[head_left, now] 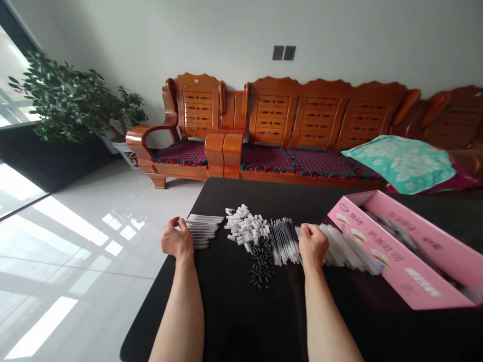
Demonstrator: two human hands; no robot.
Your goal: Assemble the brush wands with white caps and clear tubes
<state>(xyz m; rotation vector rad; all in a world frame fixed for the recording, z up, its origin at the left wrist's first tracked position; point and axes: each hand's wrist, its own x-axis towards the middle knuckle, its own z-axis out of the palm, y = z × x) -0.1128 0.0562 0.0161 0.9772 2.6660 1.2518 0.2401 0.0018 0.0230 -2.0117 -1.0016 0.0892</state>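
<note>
My left hand [177,240] is at the left end of a row of slim pens [206,229], its fingers loosely curled with a gap between thumb and forefinger. Across the table, my right hand [313,245] is closed between a row of dark-tipped pen refills [284,241] and a row of clear pen barrels [335,246]. Whatever its fingers hold is hidden. Between the hands lies a heap of small white pieces [245,225], like caps. A pile of small black pieces [261,264] spreads just below it.
A long pink box [381,256] with dark contents stands open on the right of the black table [241,317]. Behind the table runs a wooden bench [298,115] with patterned cushions and a turquoise cloth [403,163]. A potted plant [75,105] stands at the left.
</note>
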